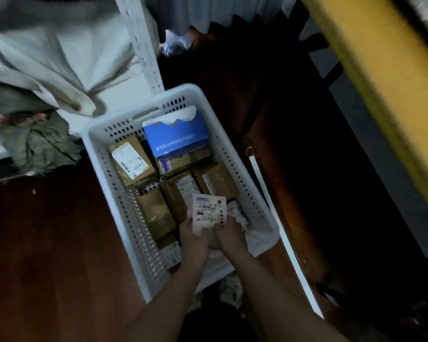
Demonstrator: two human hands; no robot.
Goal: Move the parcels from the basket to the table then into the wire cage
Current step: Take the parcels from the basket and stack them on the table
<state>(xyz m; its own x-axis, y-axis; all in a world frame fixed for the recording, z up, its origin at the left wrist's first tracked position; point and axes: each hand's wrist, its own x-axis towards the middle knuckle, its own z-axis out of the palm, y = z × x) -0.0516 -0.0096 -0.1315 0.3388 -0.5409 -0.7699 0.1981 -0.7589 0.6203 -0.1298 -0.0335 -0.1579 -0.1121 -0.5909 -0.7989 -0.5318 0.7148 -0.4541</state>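
Both hands are reaching down into the white basket point(101, 154), which is sitting on a dark reddish floor point(47, 243). The left hand point(193, 236) and the right hand point(229, 234) are together gripping a small parcel point(209, 212) with a white label, fingers curled around its lower edge from either side. That parcel is being held tilted up just above the others at the near end of the basket. Below it, several brown cardboard parcels point(156, 213) are lying packed side by side, one point(131, 160) near the far left wall showing a large white label. A blue box point(174, 133) is resting on top at the far end. A pale cloth point(59, 58) is hanging at upper left, and a yellow beam point(381, 70) is crossing the upper right.
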